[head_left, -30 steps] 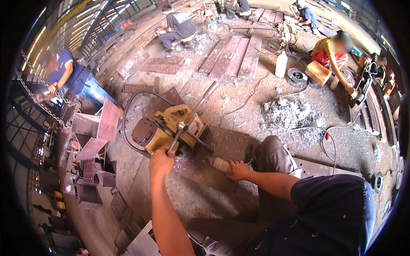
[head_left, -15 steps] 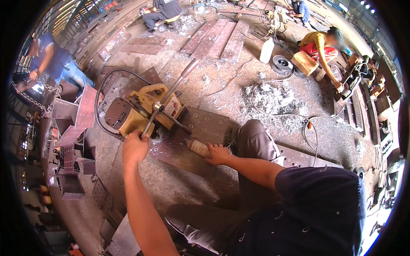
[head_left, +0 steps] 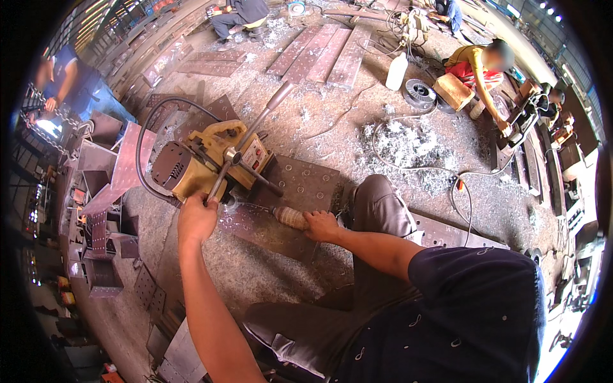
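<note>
A yellow magnetic drill (head_left: 191,175) stands on a drilled steel plate (head_left: 306,182). My left hand (head_left: 198,220) is closed round the lower end of one spoke of its feed handle (head_left: 221,184). My right hand (head_left: 324,226) grips a dirty, pale plastic squeeze bottle (head_left: 291,218), tilted on its side over the plate. The bottle's tip points left toward the drill's base, and a thin pale line, like liquid, runs from it. Bright shavings lie near the base. The cutting point is mostly hidden by the drill body and my left hand.
A black cable (head_left: 142,150) loops left of the drill. Stacked steel brackets (head_left: 105,277) stand at left, where a person works near chains. Metal shavings (head_left: 408,150) cover the floor at right. Beyond them are a white jug (head_left: 396,71), a wire spool (head_left: 419,94) and a crouching person (head_left: 476,67).
A thin pale line now shows between the bottle tip and the drill's base. Both hands keep their holds, and the feed handle stays at nearly the same angle. The view has shifted slightly.
</note>
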### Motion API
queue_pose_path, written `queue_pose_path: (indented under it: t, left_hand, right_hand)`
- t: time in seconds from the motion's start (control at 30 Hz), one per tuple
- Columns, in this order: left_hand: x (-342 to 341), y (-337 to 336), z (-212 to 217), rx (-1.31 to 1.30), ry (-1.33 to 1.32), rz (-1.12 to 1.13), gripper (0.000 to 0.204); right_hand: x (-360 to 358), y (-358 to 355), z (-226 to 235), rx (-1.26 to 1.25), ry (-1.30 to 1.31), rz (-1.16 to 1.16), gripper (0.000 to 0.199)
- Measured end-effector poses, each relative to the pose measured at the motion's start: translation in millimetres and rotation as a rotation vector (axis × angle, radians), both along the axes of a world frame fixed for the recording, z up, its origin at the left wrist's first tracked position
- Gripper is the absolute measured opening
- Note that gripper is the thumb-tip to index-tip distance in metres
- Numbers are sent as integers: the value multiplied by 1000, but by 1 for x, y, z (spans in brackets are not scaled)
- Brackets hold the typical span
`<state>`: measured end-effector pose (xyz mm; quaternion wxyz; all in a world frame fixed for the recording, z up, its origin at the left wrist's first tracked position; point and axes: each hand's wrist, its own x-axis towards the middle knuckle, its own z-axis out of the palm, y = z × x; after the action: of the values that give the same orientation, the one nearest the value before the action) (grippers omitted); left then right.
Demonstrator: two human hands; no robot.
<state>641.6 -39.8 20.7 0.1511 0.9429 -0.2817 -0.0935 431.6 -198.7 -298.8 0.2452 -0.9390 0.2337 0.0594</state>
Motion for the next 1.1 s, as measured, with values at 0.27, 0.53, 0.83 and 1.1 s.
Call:
queue_pose_path:
  t: [0.27, 0.53, 0.83, 1.1]
  left_hand:
    - [-1, 0, -1, -4, -7, -13, 39]
    - [-1, 2, -3, -41, 20, -3, 39]
    - [2, 8, -8, -26, 6, -8, 39]
    - [-1, 5, -15, -51, 13, 1, 39]
  right_hand:
    - [-2, 0, 2, 25, 46, -50, 82]
    - [-6, 2, 8, 48, 96, -38, 98]
    - [-5, 4, 23, 75, 111, -32, 103]
    - [33, 6, 71, 28, -551, -148, 82]
